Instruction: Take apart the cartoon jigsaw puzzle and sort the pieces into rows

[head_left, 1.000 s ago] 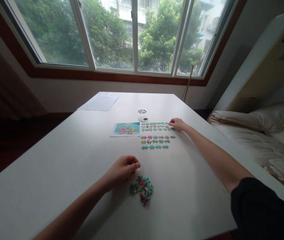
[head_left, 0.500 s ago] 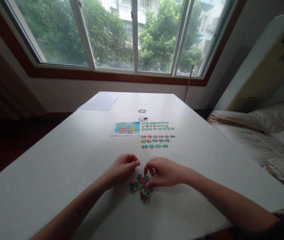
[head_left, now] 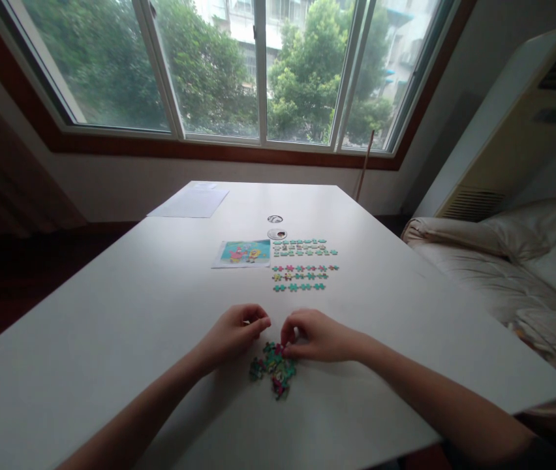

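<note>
A small heap of jigsaw puzzle pieces (head_left: 278,373), green, pink and yellow, lies on the white table (head_left: 111,313) in front of me. My right hand (head_left: 310,336) reaches in at the heap's upper right edge, thumb and forefinger pinched on a pinkish puzzle piece (head_left: 278,350). Just above and left of the heap is my left hand (head_left: 239,329), its fingers curled and the thumb against the forefinger. Whatever it may hold is too small to make out. Farther off, several rows of puzzle pieces (head_left: 300,268) lie beside a cartoon picture sheet (head_left: 245,252).
Two round discs or stickers, a far one (head_left: 275,219) and a nearer one (head_left: 277,234), lie behind the picture. Sheets of paper (head_left: 190,202) are at the table's far left corner. A cream sofa (head_left: 493,261) stands to the right, and a window (head_left: 219,72) is ahead.
My right thumb and forefinger have closed together at the heap's edge; before, they were apart. My left hand keeps its pinch. The whole view has shifted slightly.
</note>
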### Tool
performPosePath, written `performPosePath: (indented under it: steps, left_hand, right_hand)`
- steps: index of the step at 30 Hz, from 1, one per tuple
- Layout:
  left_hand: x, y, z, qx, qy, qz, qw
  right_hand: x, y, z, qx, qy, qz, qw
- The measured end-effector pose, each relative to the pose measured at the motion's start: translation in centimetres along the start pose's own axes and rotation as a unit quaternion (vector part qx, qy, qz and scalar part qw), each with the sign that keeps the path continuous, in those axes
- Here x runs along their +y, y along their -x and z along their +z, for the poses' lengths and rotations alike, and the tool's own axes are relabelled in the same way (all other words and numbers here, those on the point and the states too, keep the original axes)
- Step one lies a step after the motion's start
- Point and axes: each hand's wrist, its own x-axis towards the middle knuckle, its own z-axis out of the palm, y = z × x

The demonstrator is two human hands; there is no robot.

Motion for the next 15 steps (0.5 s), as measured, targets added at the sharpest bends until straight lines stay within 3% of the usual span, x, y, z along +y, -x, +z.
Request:
performPosePath:
  steps: [5,15]
  left_hand:
    - [0.5,0.4,0.0,0.002,-0.08,0.096,0.992]
    - [0.5,1.1,0.4,-0.032,-0.079,0.121,0.989]
  right_hand:
    - [0.2,0.1,-0.2,0.007,-0.088,0.041,0.995]
    - [0.3,-0.2,-0.2,0.063,-0.142,0.02,0.988]
